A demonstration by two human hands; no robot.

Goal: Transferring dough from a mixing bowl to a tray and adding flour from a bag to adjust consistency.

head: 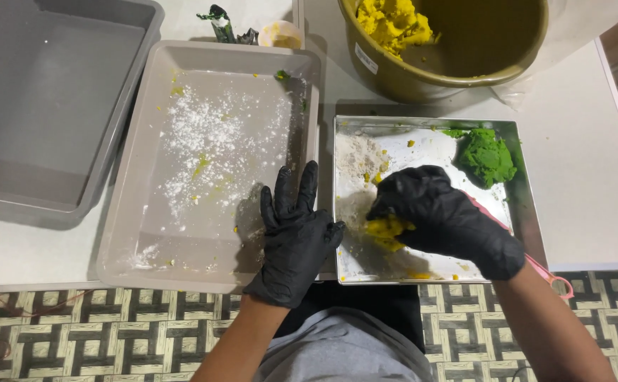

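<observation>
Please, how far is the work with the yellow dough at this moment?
Done: the beige tray is dusted with white flour, but no shaped pieces lie in it. In hand: the right hand presses a yellow dough piece on the floured metal tray; the left hand rests flat. Left: green dough and yellow dough in the bowl.

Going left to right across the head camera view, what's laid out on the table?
Dark grey tray → pale floured tray → left hand in a black glove, lying flat → metal tray, where the right hand holds yellow dough → green dough in its far right corner.
</observation>
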